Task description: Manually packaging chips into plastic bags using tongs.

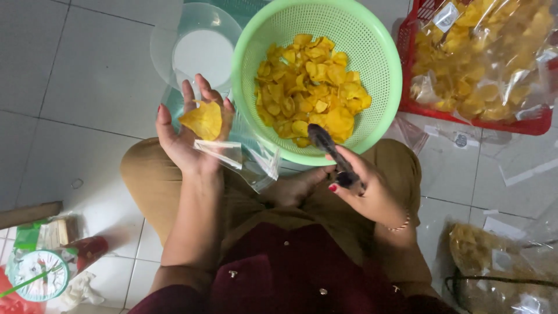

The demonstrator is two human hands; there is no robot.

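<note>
My left hand (pixel 189 131) is raised palm-up and holds a large yellow chip (pixel 203 120) together with a clear plastic bag (pixel 244 157) that hangs from it over my lap. My right hand (pixel 363 189) grips dark tongs (pixel 331 151), whose tip reaches the near rim of a green perforated basket (pixel 383 64). The basket is half full of yellow chips (pixel 311 87) and rests against my knees.
A red basket (pixel 529 125) with filled chip bags sits at the upper right. A clear lid and white bowl (pixel 200 52) lie beyond my left hand. More bagged chips (pixel 494 261) lie at the lower right, a small scale (pixel 35 273) at the lower left.
</note>
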